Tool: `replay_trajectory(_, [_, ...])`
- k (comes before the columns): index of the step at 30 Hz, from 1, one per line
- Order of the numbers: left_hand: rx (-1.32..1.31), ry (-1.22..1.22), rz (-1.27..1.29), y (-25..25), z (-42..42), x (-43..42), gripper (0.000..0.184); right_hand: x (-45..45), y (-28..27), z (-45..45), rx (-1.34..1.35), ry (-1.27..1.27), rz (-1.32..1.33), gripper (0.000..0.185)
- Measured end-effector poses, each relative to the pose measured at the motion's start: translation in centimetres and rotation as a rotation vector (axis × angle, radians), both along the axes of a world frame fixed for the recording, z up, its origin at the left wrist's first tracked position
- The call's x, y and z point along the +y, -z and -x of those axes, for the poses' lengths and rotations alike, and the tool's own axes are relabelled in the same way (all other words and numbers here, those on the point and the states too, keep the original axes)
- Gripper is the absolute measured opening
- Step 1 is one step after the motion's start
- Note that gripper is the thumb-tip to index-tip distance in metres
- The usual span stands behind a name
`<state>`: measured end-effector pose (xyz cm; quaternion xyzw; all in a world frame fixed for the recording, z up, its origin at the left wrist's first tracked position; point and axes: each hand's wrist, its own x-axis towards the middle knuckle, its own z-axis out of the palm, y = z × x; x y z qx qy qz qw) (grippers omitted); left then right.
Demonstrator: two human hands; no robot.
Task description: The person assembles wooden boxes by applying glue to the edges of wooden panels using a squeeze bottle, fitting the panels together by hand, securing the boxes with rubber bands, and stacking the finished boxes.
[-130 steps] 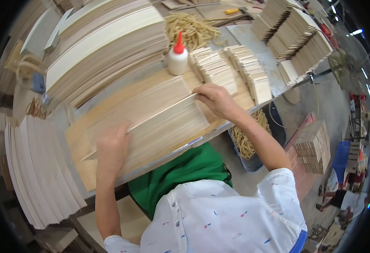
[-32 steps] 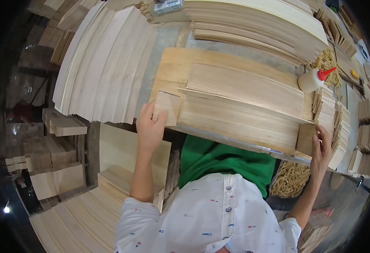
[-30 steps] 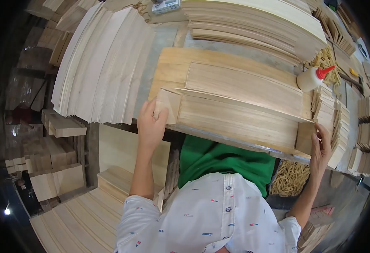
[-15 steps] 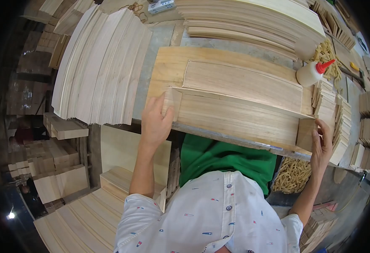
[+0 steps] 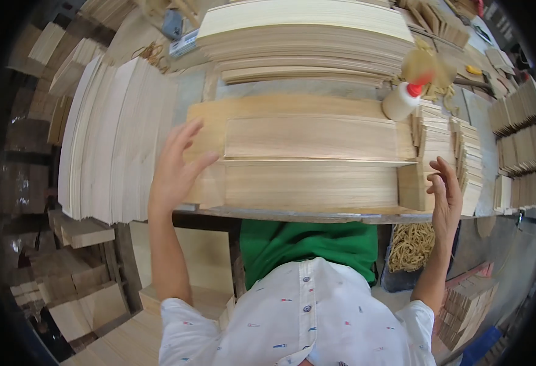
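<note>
My left hand [image 5: 179, 161] is raised over the left end of a pale wooden board [image 5: 256, 105], thumb and fingers spread, holding nothing. Just right of the small end piece [image 5: 411, 186], my right hand [image 5: 446, 186] has its fingers bent and apart, with nothing visible between them. A long thin strip [image 5: 317, 161] stands on edge between the two end pieces; the left end piece [image 5: 210, 185] looks faint and blurred. Behind the strip lies a flat panel [image 5: 311, 137], and another panel [image 5: 311, 187] lies in front of it.
A white glue bottle [image 5: 400, 102] with a red tip stands behind the board's right end. Small slats [image 5: 434, 131] are stacked at the right. Tall sheets [image 5: 109, 143] stand at the left, and long boards [image 5: 304, 36] are piled behind. Rubber bands [image 5: 411, 247] fill a bin below.
My left hand has let go of the left end piece and opened. My right hand has come off the right end piece. The view has turned and shifted.
</note>
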<state>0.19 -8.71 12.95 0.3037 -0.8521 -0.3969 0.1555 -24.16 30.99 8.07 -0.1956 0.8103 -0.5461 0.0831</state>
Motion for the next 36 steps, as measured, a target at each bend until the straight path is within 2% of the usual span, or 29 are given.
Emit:
replay_trajectory(2, [-0.211, 0.381, 0.276, 0.5, 4.2, -1.5, 0.070, 0.1, -0.3, 0.1, 0.012, 0.028, 0.022, 0.035])
replay_trajectory(3, [-0.190, 0.403, 0.277, 0.9, 6.4, -1.5, 0.070, 0.2, -0.4, 0.0, 0.027, 0.024, 0.020, 0.035])
replay_trajectory(5, [-0.470, 0.589, 0.352, 2.3, 10.8, -0.5, 0.072, 0.6, -0.8, -0.4, 0.025, 0.047, 0.010, 0.036])
replay_trajectory(6, [-0.445, 0.617, 0.360, 3.2, 12.0, -0.2, 0.072, 0.7, -1.2, -0.7, 0.019, 0.059, 0.006, 0.035])
replay_trajectory(8, [-0.558, 0.663, 0.445, 5.4, 13.9, 0.7, 0.078, 1.7, -1.1, -1.0, 0.028, 0.071, 0.005, 0.035])
replay_trajectory(12, [-0.571, 0.728, 0.457, 6.5, 15.4, 0.7, 0.086, 3.8, -1.2, -1.5, -0.005, 0.167, -0.056, 0.034])
replay_trajectory(15, [-0.546, 0.710, 0.396, 6.3, 15.5, 0.5, 0.076, 5.2, -0.5, -1.6, -0.007, 0.191, -0.044, 0.032])
replay_trajectory(17, [-0.487, 0.648, 0.315, 5.6, 15.7, 0.5, 0.055, 5.5, -0.3, -1.7, -0.012, 0.194, -0.028, 0.032])
replay_trajectory(18, [-0.487, 0.649, 0.316, 5.6, 15.7, 0.1, 0.055, 5.5, -0.3, -1.7, -0.008, 0.196, -0.018, 0.032])
replay_trajectory(20, [-0.461, 0.616, 0.112, 5.6, 15.8, -0.9, 0.041, 5.4, -0.5, -1.8, -0.003, 0.196, -0.008, 0.031])
replay_trajectory(21, [-0.460, 0.616, 0.112, 5.4, 15.5, -1.2, 0.041, 5.3, -0.8, -1.9, -0.016, 0.192, 0.017, 0.031])
replay_trajectory(23, [-0.322, 0.597, -0.119, 4.4, 14.8, -1.6, 0.028, 5.0, -1.2, -2.1, -0.029, 0.186, 0.041, 0.031])
replay_trajectory(24, [-0.321, 0.596, -0.119, 3.5, 14.5, -1.9, 0.028, 4.9, -1.4, -2.2, -0.023, 0.180, 0.069, 0.031])
replay_trajectory(26, [-0.167, 0.578, 0.099, 0.8, 13.6, -2.3, 0.024, 4.6, -2.0, -2.3, -0.017, 0.169, 0.093, 0.031])
replay_trajectory(28, [-0.085, 0.412, 0.097, -3.5, 12.1, -1.6, 0.019, 4.0, -2.9, -2.5, -0.010, 0.142, 0.221, 0.032])
replay_trajectory(30, [0.160, 0.373, -0.018, -6.1, 10.5, -1.2, 0.018, 2.3, -4.3, -2.9, -0.010, 0.086, 0.275, 0.032])
replay_trajectory(31, [0.159, 0.365, -0.014, -7.3, 9.6, -0.4, 0.018, 1.2, -4.9, -3.2, -0.012, 0.037, 0.332, 0.032])
replay_trajectory(32, [0.263, 0.289, -0.172, -8.4, 9.0, 1.1, 0.021, 0.0, -5.5, -3.5, -0.015, 0.026, 0.337, 0.032])
replay_trajectory(34, [0.475, 0.184, -0.430, -8.3, 8.0, 3.9, 0.028, -2.9, -6.1, -4.0, -0.022, -0.343, 0.352, 0.051])
replay_trajectory(35, [0.584, 0.156, -0.529, -7.0, 7.6, 5.2, 0.032, -4.5, -6.0, -4.3, -0.029, -0.371, 0.366, 0.051])
replay_trajectory(36, [0.688, 0.239, -0.681, -5.5, 7.2, 6.4, 0.034, -6.1, -5.8, -4.5, -0.062, -0.613, 0.347, 0.068])
